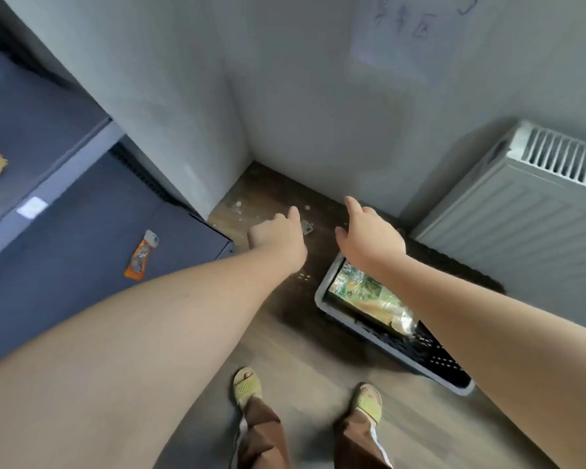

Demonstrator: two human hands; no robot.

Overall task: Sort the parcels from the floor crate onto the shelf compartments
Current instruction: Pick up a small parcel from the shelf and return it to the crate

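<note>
Your left hand (278, 236) and right hand (372, 236) hang empty, loose; one packet (141, 255) on the shelf (82, 238) (parcels (362, 294) left in the crate (319, 294)).

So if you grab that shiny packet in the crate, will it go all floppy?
Probably floppy: the shiny packet in the crate looks crinkled, like thin wrap. Maybe slippery too, since its glossy skin glares. It likely won't roll, as it lies flat.

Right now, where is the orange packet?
Head view, left side: the orange packet lies on the lower dark shelf, left of the left hand, apart from the floor crate.
</note>
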